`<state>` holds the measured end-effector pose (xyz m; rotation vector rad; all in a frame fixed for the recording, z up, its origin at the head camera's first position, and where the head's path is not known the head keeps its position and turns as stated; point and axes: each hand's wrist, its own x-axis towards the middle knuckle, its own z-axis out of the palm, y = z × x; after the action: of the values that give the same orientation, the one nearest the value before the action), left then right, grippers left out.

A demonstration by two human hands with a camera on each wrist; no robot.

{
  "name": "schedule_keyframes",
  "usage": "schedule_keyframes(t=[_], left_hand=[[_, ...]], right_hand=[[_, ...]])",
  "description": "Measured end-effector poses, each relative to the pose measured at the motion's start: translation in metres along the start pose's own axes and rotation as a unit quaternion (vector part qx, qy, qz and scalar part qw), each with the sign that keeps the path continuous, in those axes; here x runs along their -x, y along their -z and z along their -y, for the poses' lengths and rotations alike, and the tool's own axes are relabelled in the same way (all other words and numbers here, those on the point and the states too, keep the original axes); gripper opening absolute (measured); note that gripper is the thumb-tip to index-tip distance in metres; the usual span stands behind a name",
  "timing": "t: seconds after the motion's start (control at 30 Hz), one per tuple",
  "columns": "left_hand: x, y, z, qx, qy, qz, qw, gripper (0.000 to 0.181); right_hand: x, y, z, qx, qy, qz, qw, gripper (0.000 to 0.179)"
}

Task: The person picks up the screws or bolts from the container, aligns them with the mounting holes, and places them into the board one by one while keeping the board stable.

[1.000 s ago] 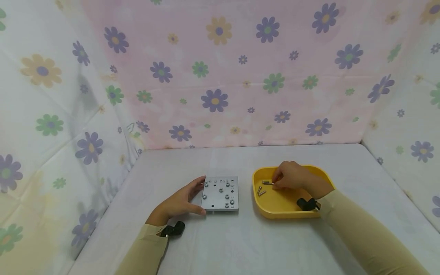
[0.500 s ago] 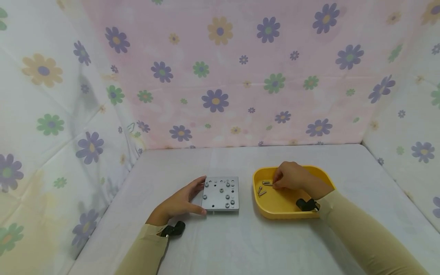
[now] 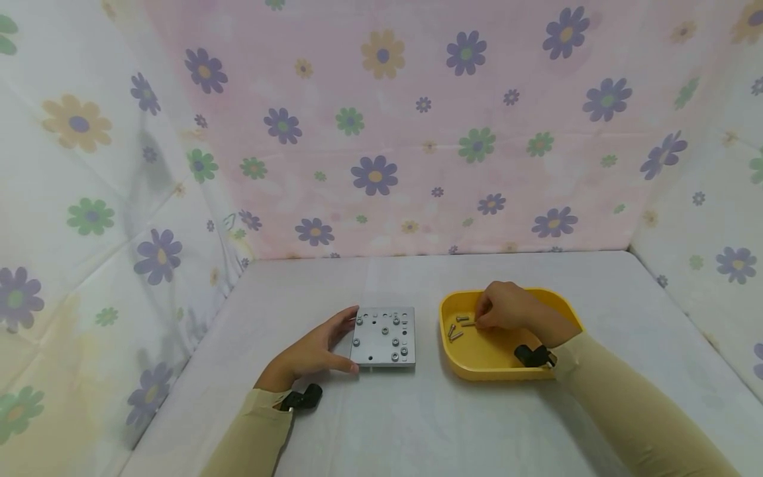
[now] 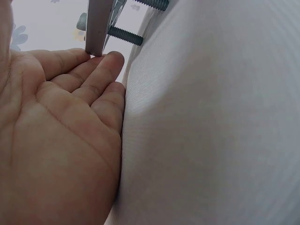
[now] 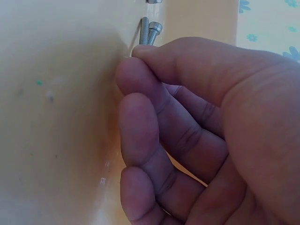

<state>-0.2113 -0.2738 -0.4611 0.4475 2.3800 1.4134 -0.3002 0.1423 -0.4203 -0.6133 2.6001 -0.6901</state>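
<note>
Plate [image 3: 373, 338] gripped by the left hand [image 3: 314, 346]; right hand [image 3: 503, 307] pinches a screw [image 3: 468, 324] in the yellow tray [image 3: 490, 350]

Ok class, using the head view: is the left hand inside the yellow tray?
No, the left hand touches the metal plate, while the right hand is inside the yellow tray.

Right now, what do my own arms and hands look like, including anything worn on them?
Your left hand and right hand are ungloved. The left sleeve and right sleeve are plain beige and long. A small black device sits at the left wrist, with a similar one at the right.
</note>
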Motion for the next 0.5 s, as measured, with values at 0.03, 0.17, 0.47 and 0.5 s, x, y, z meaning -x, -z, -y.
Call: schedule_keyframes(t=[0.03,0.17,0.47,0.5], left_hand=[[0.0001,-0.0002,0.0000,-0.001,0.001,-0.001,1.0000,0.125],[0.0001,-0.0004,0.0003,-0.006,0.004,-0.005,1.0000,0.125],[-0.0007,0.0009,0.0041,-0.003,0.005,-0.006,1.0000,0.126],[-0.0007,0.0010,0.0046,-0.003,0.006,-0.006,1.0000,0.126]], right_hand=[[0.0001,0.0001,0.0002,-0.001,-0.001,0.000,1.0000,0.005],[0.0009,0.0009,0.0018,-0.007,-0.001,0.001,1.0000,0.006],[0.0018,0.0032,0.0038,-0.019,0.000,-0.005,0.9998,0.008],[0.0017,0.0032,0.0039,-0.022,-0.002,-0.004,0.9997,0.008]])
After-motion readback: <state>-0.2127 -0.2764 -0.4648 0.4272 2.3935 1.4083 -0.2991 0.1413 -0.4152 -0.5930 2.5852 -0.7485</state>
